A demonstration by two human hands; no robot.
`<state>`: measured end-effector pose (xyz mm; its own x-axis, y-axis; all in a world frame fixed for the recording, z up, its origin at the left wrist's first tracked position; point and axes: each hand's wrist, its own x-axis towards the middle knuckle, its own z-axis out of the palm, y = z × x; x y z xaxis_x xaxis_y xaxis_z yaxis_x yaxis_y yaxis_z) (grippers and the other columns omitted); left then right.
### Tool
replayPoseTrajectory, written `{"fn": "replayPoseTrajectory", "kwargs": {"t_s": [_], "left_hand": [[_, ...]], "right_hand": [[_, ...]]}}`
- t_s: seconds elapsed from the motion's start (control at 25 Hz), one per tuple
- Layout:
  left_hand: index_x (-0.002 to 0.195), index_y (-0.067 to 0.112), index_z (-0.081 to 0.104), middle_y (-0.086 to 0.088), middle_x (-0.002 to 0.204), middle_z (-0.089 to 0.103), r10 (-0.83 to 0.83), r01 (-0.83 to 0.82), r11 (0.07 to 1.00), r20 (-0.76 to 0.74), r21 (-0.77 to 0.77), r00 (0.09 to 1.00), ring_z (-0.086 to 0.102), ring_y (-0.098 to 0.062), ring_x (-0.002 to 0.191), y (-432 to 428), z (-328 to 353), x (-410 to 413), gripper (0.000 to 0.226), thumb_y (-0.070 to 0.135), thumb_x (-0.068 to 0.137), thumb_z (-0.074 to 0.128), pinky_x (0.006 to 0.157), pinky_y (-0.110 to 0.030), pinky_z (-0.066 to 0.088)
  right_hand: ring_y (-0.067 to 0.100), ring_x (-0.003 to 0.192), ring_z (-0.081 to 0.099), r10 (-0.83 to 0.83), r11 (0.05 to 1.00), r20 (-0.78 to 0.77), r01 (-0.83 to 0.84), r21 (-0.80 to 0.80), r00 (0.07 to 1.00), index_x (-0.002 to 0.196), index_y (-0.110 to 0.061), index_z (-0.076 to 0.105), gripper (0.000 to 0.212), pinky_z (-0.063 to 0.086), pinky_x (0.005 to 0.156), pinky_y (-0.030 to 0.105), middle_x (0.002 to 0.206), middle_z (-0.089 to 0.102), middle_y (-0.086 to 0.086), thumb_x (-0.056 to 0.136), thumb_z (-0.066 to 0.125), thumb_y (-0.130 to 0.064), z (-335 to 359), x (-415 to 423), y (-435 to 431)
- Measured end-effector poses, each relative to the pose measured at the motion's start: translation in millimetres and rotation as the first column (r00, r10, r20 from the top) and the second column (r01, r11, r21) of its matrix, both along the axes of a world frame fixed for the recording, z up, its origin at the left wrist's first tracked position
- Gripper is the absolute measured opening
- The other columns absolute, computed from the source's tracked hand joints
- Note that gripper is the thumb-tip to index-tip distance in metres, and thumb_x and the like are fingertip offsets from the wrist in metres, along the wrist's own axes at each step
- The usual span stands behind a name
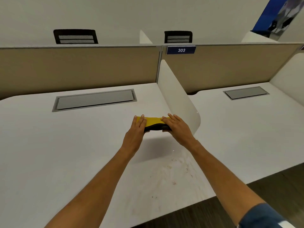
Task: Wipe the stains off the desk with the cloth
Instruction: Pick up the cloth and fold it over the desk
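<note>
A folded yellow cloth (153, 120) with a dark underside is held a little above the white desk (65, 153), close to the white side divider. My left hand (135, 130) grips its left end, fingers laid over the top. My right hand (178, 127) grips its right end the same way. Brownish stains and crumbs (174, 171) are smeared on the desk nearer to me, between my forearms and toward the front edge.
A white curved divider (179, 96) separates this desk from the neighbouring one (238, 129). A grey cable hatch (94, 100) lies in the desk further back. A beige partition (79, 66) with a "303" sign (181, 50) runs behind; two black chair backs show beyond it.
</note>
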<state>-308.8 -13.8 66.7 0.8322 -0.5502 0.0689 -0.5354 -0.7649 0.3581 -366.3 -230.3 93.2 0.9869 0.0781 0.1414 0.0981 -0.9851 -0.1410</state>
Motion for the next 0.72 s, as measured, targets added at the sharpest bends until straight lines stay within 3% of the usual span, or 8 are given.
{"fn": "replayPoseTrajectory", "kwargs": {"t_s": [0.28, 0.72], "left_hand": [[0.163, 0.012, 0.013, -0.004, 0.173, 0.004, -0.002, 0.0, 0.999, -0.048, -0.043, 0.999, -0.002, -0.029, 0.159, -16, -8, -70, 0.068, 0.014, 0.106, 0.05, 0.113, -0.044, 0.043], [0.164, 0.015, 0.007, 0.001, 0.173, -0.003, 0.014, -0.008, 0.999, -0.164, 0.036, 0.986, -0.007, -0.024, 0.159, -45, -67, -93, 0.072, 0.005, 0.106, 0.049, 0.117, -0.045, 0.038]], "right_hand": [[0.023, 0.15, 0.036, -0.013, 1.0, -0.03, 0.012, -0.024, 0.999, 0.148, -0.018, 0.047, 0.051, 0.023, 0.126, 0.035, 0.154, 0.05, 0.001, 0.101, 0.057, -0.034, -4, -68, -14], [0.018, 0.154, 0.028, 0.035, 0.999, -0.174, -0.034, 0.006, 0.984, 0.153, -0.023, 0.039, 0.049, 0.016, 0.127, 0.03, 0.162, 0.039, -0.003, 0.107, 0.048, -0.033, -72, -88, -52]]}}
